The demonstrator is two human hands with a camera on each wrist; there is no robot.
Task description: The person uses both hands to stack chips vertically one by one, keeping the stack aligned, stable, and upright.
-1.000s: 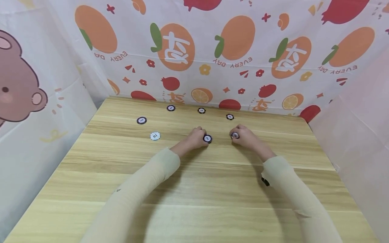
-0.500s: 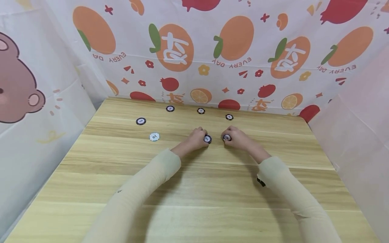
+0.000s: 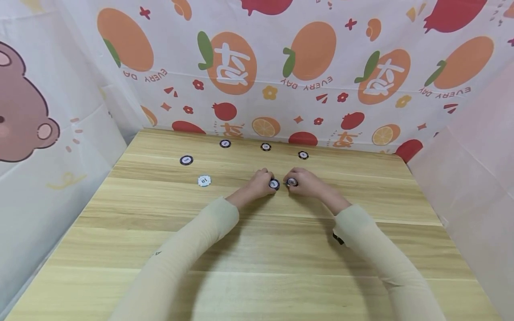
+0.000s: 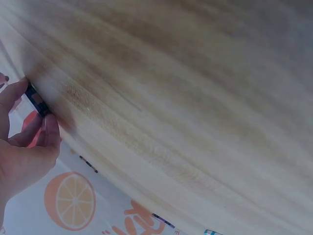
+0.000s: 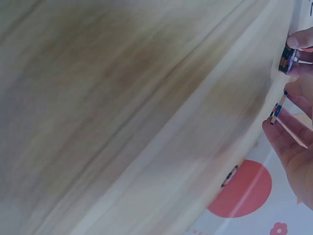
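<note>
In the head view my left hand (image 3: 260,183) pinches dark poker chips (image 3: 275,184) by the edge, low over the table. In the right wrist view they look like a small stack (image 5: 287,58). My right hand (image 3: 308,183) holds a chip (image 3: 292,182) between thumb and fingers, just right of the left hand's chips, with a narrow gap between. The right wrist view shows this chip tilted on edge (image 5: 279,108) in the right hand's fingertips (image 5: 272,128). In the left wrist view the left hand (image 4: 30,137) grips its dark chips (image 4: 37,100).
Several chips lie flat on the wooden table (image 3: 257,249): a white one (image 3: 204,180) marked 10, dark ones at far left (image 3: 186,160) and back left (image 3: 225,143), and black ones at back middle (image 3: 266,146) and back right (image 3: 303,154). A fruit-print curtain (image 3: 281,102) stands behind.
My right hand has moved left with its chip, closing in on the left hand. The left hand stays in place with its chips. The other chips lie as before.
</note>
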